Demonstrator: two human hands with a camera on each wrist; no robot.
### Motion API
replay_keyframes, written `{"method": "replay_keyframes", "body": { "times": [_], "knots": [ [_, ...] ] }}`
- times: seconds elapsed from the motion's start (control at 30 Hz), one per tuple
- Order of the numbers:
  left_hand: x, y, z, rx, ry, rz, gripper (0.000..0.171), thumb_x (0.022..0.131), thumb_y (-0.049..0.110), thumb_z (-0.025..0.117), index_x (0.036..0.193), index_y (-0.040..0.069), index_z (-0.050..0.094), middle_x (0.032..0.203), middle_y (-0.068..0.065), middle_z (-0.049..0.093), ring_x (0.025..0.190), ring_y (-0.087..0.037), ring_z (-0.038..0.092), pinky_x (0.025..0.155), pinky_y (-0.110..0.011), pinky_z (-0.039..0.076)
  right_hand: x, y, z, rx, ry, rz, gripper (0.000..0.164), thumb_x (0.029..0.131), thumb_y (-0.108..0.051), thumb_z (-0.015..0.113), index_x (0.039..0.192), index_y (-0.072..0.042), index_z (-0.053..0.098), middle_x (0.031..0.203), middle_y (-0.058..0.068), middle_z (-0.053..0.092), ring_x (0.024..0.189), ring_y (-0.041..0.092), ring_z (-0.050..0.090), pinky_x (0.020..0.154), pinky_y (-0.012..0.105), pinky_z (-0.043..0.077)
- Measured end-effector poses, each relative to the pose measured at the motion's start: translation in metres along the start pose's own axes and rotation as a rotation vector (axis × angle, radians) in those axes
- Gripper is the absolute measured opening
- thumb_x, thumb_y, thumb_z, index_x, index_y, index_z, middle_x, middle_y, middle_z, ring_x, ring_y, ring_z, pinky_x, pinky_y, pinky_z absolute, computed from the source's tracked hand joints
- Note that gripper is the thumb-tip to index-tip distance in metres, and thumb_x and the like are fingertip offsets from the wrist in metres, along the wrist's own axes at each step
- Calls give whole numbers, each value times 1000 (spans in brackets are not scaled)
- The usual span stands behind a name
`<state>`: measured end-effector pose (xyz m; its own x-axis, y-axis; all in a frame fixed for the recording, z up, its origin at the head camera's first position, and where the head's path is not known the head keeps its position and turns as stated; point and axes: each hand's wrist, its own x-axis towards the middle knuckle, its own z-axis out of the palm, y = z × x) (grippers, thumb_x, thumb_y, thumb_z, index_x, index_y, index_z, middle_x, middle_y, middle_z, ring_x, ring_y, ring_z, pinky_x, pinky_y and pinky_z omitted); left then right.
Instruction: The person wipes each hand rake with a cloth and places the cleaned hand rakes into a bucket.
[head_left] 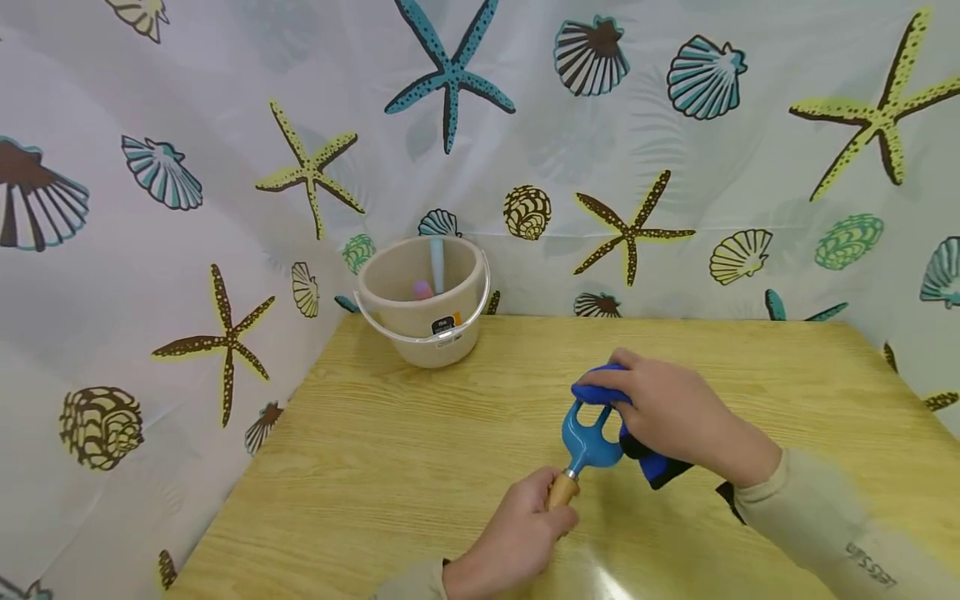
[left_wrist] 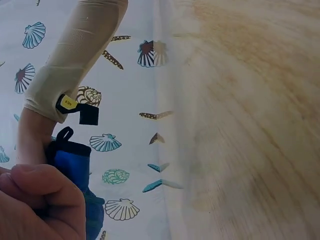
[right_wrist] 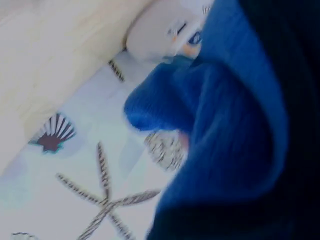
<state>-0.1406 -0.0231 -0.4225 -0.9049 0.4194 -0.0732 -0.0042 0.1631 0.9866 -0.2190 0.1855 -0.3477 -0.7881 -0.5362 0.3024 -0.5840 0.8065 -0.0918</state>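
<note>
In the head view my left hand (head_left: 525, 527) grips the wooden handle of a small blue garden hand fork (head_left: 588, 443), its head pointing up and away from me. My right hand (head_left: 667, 408) holds a blue cloth (head_left: 600, 390) with black edging, pinched around the ends of the fork's tines, so the tips are hidden. A loose part of the cloth hangs below the right hand. In the left wrist view the curled left fingers (left_wrist: 45, 200) cover the handle, and the cloth (left_wrist: 72, 165) shows behind them. Folds of the cloth (right_wrist: 225, 130) fill much of the right wrist view.
A beige bucket (head_left: 405, 312) with a metal handle stands at the back left of the wooden table (head_left: 360, 450). Inside it are a light blue stick-like thing (head_left: 437, 262) and a pink item (head_left: 422, 289). A curtain (head_left: 510, 150) printed with shells and starfish hangs behind and at the sides.
</note>
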Motion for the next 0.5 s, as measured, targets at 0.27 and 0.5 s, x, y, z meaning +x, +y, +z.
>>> {"method": "replay_keyframes", "body": {
  "times": [0.27, 0.5],
  "knots": [
    [4, -1, -1, -17, 13, -59, 15, 84, 4, 53, 99, 6, 55, 59, 2, 44, 35, -7, 34, 31, -18, 31, -13, -38, 15, -127, 0, -180, 41, 74, -5, 67, 108, -25, 71, 102, 9, 61, 78, 22, 60, 46, 34, 56],
    [5, -3, -4, 29, 17, -28, 8, 84, 4, 52, 91, 6, 54, 59, 4, 42, 39, -6, 33, 35, -18, 31, -21, -52, 11, -140, -40, -219, 41, 69, -3, 71, 100, -30, 73, 108, 7, 60, 83, 22, 59, 40, 31, 52]
  ]
}}
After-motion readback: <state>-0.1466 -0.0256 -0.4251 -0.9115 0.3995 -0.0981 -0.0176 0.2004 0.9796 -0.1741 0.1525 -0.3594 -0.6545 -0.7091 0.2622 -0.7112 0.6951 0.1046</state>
